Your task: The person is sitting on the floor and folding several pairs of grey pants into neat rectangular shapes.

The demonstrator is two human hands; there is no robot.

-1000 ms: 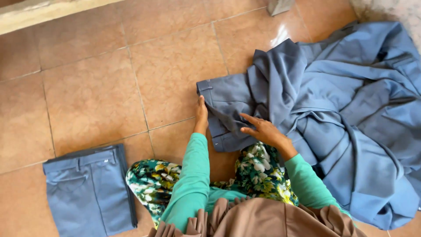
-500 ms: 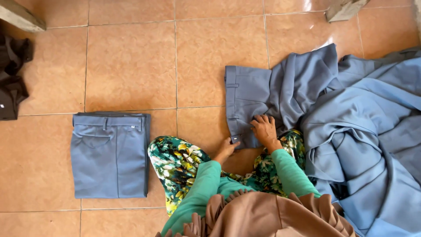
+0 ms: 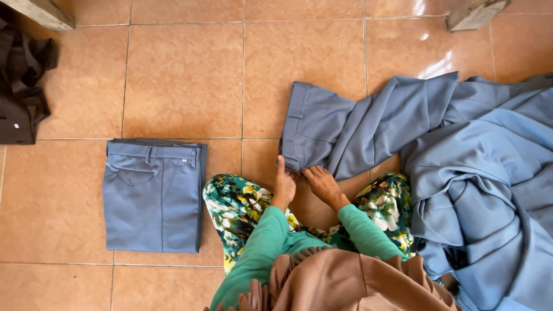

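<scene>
Folded blue trousers (image 3: 152, 196) on tiled floor (image 3: 184, 80); dark garment (image 3: 23, 86) far left.

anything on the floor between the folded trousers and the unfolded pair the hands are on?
Head view: between the folded trousers and the unfolded trousers lies bare tile floor; lower down, the person's floral-clad knee. Left hand and right hand touch the unfolded pair's waistband.

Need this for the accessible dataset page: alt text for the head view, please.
Both hands, left hand and right hand, grip the waistband edge of unfolded grey-blue trousers on an orange tile floor. Folded trousers lie left; a fabric heap lies right.
</scene>
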